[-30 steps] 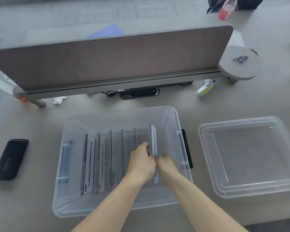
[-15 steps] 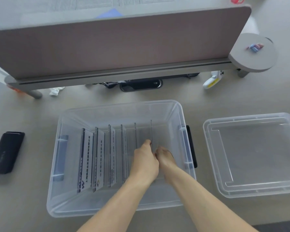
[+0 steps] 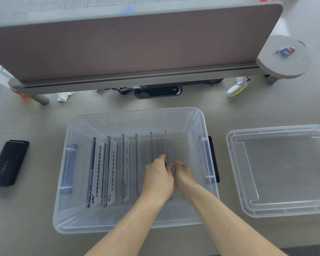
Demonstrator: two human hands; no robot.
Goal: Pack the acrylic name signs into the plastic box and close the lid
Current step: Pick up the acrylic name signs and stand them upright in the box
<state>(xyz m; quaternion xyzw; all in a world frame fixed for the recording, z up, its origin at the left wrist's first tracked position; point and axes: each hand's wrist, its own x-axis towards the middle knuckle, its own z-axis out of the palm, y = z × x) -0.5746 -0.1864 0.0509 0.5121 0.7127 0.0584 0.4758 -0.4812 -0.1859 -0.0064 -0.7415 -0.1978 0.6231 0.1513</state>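
Since 1 second earlier, the last sign (image 3: pixel 166 145) had gone from tilted, with its printed face showing, to upright and edge-on, and your hands had sunk lower into the plastic box (image 3: pixel 137 115) with it.

Your left hand (image 3: pixel 158 179) and right hand (image 3: pixel 185 177) sat close together at the near end of that sign, 1 on each side. The fingers (image 3: pixel 163 157) of your left hand were curled against its top edge, and the right looked to pinch it from the other side, though how tightly either one gripped I could not tell from this angle.

6 acrylic name signs (image 3: pixel 115 169) stood on edge in a row inside the box, the one you held being the rightmost. The 2 at the left leaned a little and showed their print; the others read as thin lines.

No further signs lay on the table (image 3: pixel 35 218) in view, so packing looked finished or nearly so. What remained, in my judgement, was to let go of the sign and fit the lid (image 3: pixel 281 170), which lay on the table just right of the box, off and untouched. A dark case (image 3: pixel 8 162) lay well to the left.
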